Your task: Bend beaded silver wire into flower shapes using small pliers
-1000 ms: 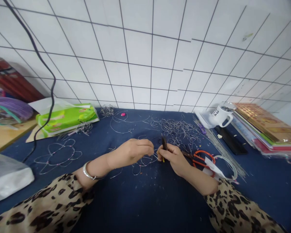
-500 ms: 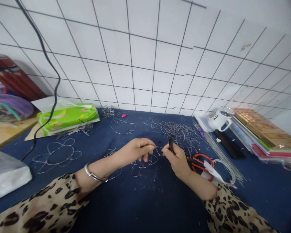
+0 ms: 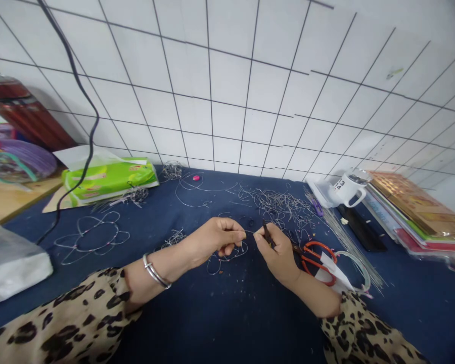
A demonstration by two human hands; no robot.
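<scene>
My left hand [image 3: 216,237] is closed in a pinch on a thin metal wire [image 3: 249,232], which spans the small gap to my right hand. My right hand [image 3: 276,250] is closed around a dark, slim tool that looks like pliers [image 3: 267,233]; its thumb and forefinger meet the wire's other end. Most of the tool is hidden in the palm. Below my left fingers lies a bent wire flower shape [image 3: 227,259], partly covered by the hand. A larger wire flower with pink beads [image 3: 94,237] rests flat on the dark blue cloth at the left.
Tangled wire scraps [image 3: 280,205] lie behind my right hand. Orange-handled scissors [image 3: 318,253] and straight wires [image 3: 335,230] are at the right, near a white mug [image 3: 349,189] and stacked books [image 3: 413,202]. A green tissue pack [image 3: 114,179] and a hanging black cable [image 3: 76,76] are at left.
The wire between my hands, bent in a small loop before, now runs nearly straight. My left fingertips have come slightly nearer to my right hand. The view has shifted a little.
</scene>
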